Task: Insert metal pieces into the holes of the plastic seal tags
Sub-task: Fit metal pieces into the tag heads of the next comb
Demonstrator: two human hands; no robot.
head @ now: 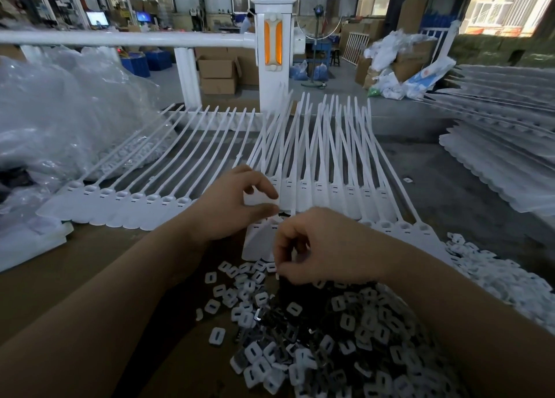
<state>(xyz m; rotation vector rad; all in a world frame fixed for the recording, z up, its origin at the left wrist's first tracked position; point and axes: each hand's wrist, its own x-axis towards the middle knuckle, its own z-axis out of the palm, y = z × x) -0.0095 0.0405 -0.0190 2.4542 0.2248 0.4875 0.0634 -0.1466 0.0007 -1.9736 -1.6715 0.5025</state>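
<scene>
Right hand, fingers curled, seemingly pinching something hidden, hovers over thin, stiff, slippery metal pieces; left hand, fingers apart, steadies light, bendy white plastic seal tags—pinch edges.

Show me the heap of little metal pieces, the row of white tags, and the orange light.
metal pieces [345,331], head view, middle of heap.
white tags [144,208], head view, flat tag end.
orange light [272,43], head view, orange panel.

Both bare forearms reach in from the lower corners toward frame centre. The left hand has curled fingers with thumb and forefinger nearly meeting; the right hand, just below-right, is curled with fingertips pinched together.
</scene>
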